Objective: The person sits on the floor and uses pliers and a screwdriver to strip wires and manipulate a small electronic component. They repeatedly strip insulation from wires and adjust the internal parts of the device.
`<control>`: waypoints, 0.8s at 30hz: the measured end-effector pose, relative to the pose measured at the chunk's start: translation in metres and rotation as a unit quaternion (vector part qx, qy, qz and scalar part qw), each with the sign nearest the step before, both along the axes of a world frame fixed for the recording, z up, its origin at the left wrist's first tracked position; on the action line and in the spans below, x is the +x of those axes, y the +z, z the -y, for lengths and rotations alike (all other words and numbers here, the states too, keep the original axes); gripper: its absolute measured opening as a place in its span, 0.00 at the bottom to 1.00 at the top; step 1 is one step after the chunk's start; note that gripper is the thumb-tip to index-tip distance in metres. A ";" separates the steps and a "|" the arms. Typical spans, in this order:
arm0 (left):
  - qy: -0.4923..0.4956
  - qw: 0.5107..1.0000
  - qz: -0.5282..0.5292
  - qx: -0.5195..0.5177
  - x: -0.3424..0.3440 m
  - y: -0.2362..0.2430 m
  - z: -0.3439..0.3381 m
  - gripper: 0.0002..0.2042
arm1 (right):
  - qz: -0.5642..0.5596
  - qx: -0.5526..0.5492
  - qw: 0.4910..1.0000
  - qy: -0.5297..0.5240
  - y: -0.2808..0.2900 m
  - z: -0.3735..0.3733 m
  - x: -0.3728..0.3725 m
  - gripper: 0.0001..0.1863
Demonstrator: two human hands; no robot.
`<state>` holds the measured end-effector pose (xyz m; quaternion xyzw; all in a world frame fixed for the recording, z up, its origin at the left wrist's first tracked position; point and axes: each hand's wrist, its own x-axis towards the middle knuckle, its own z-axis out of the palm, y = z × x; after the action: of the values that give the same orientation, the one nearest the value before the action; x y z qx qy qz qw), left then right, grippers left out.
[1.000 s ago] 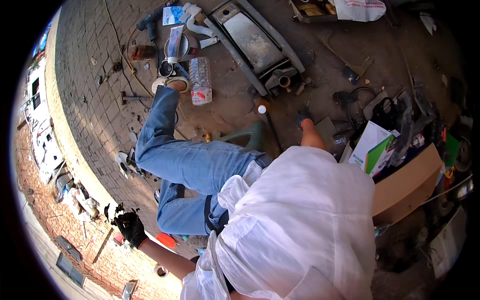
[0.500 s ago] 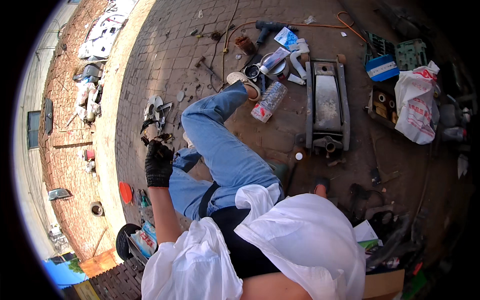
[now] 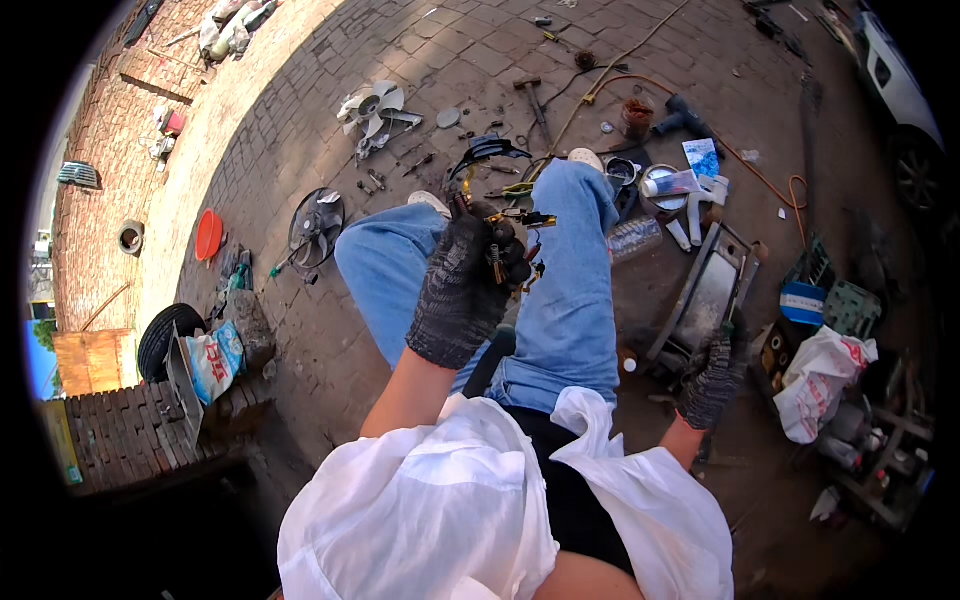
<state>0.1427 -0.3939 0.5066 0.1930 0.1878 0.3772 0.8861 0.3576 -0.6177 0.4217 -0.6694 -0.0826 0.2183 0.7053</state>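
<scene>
My left hand (image 3: 465,285), in a dark knitted work glove, is closed around a black-and-brass mechanical part (image 3: 517,218) held up between my knees. The part has thin metal tabs and a coil spring; a curved black piece (image 3: 488,150) shows just beyond the fingers, and I cannot tell whether it is joined on. My right hand (image 3: 712,380), gloved too, is lowered at the right beside the floor jack (image 3: 703,290). Its fingers are curled around something thin that I cannot make out. On the ground past my left knee lie a white fan wheel (image 3: 376,110) and a round black fan (image 3: 316,225).
A hammer (image 3: 536,105), a clear plastic bottle (image 3: 634,240), a heat gun-shaped tool (image 3: 682,117) and an orange cord (image 3: 745,160) lie ahead. An open green tool case (image 3: 850,308) and a white sack (image 3: 815,385) are at right. A red basin (image 3: 208,235) stands left.
The view has swung left and down. My left hand, with the part, has moved from beside my leg to between my knees. My right hand has come into view.
</scene>
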 end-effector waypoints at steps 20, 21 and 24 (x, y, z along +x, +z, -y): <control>0.230 0.953 -0.189 0.055 -0.110 0.009 -0.021 0.24 | 0.312 -0.144 0.792 0.504 0.136 -0.178 -0.146 0.21; 0.229 0.951 -0.199 0.060 -0.111 0.009 -0.023 0.24 | 0.321 -0.137 0.794 0.498 0.135 -0.179 -0.148 0.21; 0.249 0.939 -0.220 0.086 -0.108 0.004 -0.025 0.23 | 0.313 -0.122 0.805 0.489 0.134 -0.181 -0.153 0.19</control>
<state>0.0347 -0.3692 0.5104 0.2934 0.3867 0.5485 0.6808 0.2042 -0.4369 0.5558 -0.6532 -0.5876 0.3209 0.3536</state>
